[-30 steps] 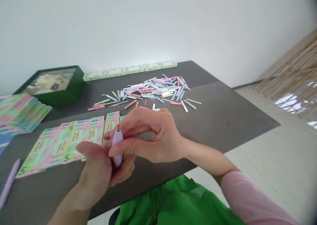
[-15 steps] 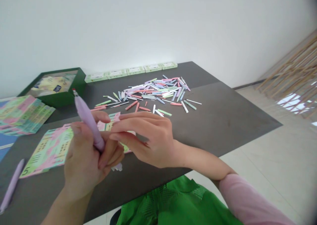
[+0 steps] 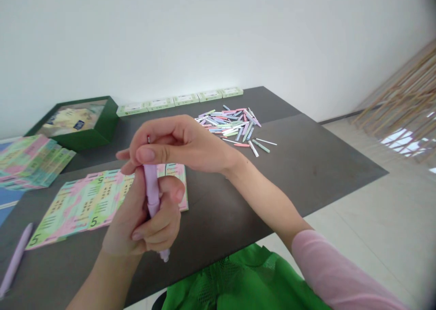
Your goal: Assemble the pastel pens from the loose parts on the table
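My left hand is closed around a lavender pen, held upright above the table. Over the pen's upper end, my right hand bends its thumb and fingers together around the tip. A small dark metallic bit shows between those fingers. Below my left fist pokes a lavender end piece with a clear tip; I cannot tell whether it belongs to the same pen. Behind the hands lie overlapping printed cards in pink, green and yellow. Another lavender pen rests on the table at the left edge.
A heap of pastel pens and pen parts lies at the back of the dark table. Pale green boxes line the wall. At left stand a dark green box with packets inside and a stack of cards.
My right hand has moved left and up, from beside my left fingers onto the pen's upper end. The pen has turned from leaning left to nearly upright, and my left hand has shifted slightly right.
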Action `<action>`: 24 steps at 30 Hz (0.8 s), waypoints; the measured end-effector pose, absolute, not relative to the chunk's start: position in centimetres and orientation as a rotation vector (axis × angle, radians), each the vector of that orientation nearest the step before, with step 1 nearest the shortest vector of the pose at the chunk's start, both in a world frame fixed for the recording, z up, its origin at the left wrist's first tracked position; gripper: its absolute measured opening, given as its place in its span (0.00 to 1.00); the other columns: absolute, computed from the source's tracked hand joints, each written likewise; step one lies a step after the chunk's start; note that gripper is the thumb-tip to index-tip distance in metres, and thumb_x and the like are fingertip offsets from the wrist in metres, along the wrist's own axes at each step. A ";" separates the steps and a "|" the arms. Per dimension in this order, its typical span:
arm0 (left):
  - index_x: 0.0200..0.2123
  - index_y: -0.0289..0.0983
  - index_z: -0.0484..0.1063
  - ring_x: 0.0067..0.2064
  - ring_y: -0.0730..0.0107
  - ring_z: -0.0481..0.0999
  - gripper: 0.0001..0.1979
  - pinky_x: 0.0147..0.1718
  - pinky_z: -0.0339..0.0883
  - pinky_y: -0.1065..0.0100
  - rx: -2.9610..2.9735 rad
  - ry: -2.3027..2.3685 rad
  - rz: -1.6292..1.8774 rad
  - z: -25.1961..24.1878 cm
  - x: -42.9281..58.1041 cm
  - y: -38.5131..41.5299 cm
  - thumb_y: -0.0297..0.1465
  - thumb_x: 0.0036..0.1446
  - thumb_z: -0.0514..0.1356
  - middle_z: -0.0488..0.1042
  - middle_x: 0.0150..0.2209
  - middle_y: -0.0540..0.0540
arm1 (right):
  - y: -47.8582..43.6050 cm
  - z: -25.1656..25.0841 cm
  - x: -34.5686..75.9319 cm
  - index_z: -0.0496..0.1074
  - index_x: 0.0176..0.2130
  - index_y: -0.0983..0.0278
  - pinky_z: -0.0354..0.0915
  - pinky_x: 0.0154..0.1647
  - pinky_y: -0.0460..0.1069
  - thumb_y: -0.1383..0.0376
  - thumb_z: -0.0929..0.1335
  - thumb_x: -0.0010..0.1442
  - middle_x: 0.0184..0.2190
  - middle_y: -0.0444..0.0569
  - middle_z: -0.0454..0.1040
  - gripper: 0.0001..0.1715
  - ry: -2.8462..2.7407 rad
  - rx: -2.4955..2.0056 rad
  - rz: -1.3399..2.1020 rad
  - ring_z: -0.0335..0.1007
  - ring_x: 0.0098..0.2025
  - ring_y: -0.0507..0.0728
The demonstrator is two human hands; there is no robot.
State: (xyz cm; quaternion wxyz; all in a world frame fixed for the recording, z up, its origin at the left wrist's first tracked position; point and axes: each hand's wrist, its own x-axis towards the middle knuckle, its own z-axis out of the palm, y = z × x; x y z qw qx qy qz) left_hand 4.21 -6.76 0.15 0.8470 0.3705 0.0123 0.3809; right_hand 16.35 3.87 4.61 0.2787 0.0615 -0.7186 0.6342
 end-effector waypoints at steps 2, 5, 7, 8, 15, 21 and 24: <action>0.52 0.38 0.71 0.08 0.86 0.34 0.35 0.08 0.39 0.83 0.797 0.067 0.823 -0.2 4.2 -6.8 0.50 0.66 0.32 0.44 0.12 0.62 | 2.9 4.5 16.7 0.68 0.28 0.64 0.63 0.33 0.40 0.61 0.66 0.61 0.23 0.34 0.72 0.11 -2.008 -0.092 1.309 0.69 0.30 0.44; 0.54 0.38 0.69 0.09 0.86 0.35 0.38 0.08 0.38 0.82 0.846 0.150 0.891 -0.7 4.0 -7.0 0.56 0.61 0.35 0.45 0.13 0.62 | 1.5 4.5 17.8 0.69 0.32 0.67 0.56 0.26 0.42 0.60 0.62 0.67 0.19 0.35 0.70 0.16 -2.153 -0.333 0.797 0.60 0.20 0.42; 0.54 0.40 0.68 0.09 0.85 0.37 0.38 0.08 0.38 0.81 0.890 0.202 0.908 -0.7 4.0 -7.3 0.59 0.59 0.38 0.46 0.13 0.62 | 0.9 4.6 18.6 0.69 0.43 0.68 0.59 0.29 0.43 0.66 0.59 0.69 0.24 0.36 0.76 0.13 -2.243 -0.385 0.671 0.62 0.20 0.43; 0.53 0.41 0.69 0.09 0.85 0.38 0.35 0.08 0.38 0.81 0.906 0.221 0.914 -0.6 4.0 -7.4 0.58 0.60 0.38 0.47 0.13 0.61 | 0.7 4.8 18.9 0.66 0.49 0.69 0.61 0.32 0.43 0.67 0.58 0.68 0.29 0.38 0.79 0.14 -2.264 -0.388 0.671 0.65 0.21 0.43; 0.38 0.40 0.69 0.10 0.86 0.35 0.25 0.10 0.38 0.82 0.932 0.239 0.972 0.1 4.2 -7.5 0.47 0.68 0.39 0.45 0.13 0.61 | 2.7 5.6 18.9 0.72 0.39 0.63 0.65 0.38 0.39 0.57 0.64 0.62 0.27 0.33 0.78 0.14 -2.174 -0.061 1.321 0.76 0.38 0.45; 0.43 0.41 0.71 0.08 0.85 0.35 0.24 0.08 0.40 0.82 0.985 0.255 0.910 -0.3 3.7 -7.2 0.48 0.67 0.41 0.44 0.11 0.63 | 3.4 5.8 18.3 0.73 0.38 0.63 0.64 0.38 0.39 0.61 0.65 0.58 0.32 0.31 0.77 0.11 -2.266 0.016 1.403 0.72 0.37 0.42; 0.20 0.37 0.65 0.08 0.83 0.38 0.34 0.07 0.38 0.80 1.043 0.358 0.898 -0.1 3.7 -6.9 0.53 0.65 0.38 0.41 0.09 0.59 | 2.0 5.9 18.5 0.73 0.35 0.64 0.63 0.35 0.41 0.62 0.63 0.63 0.27 0.35 0.74 0.11 -2.298 -0.130 0.939 0.66 0.29 0.43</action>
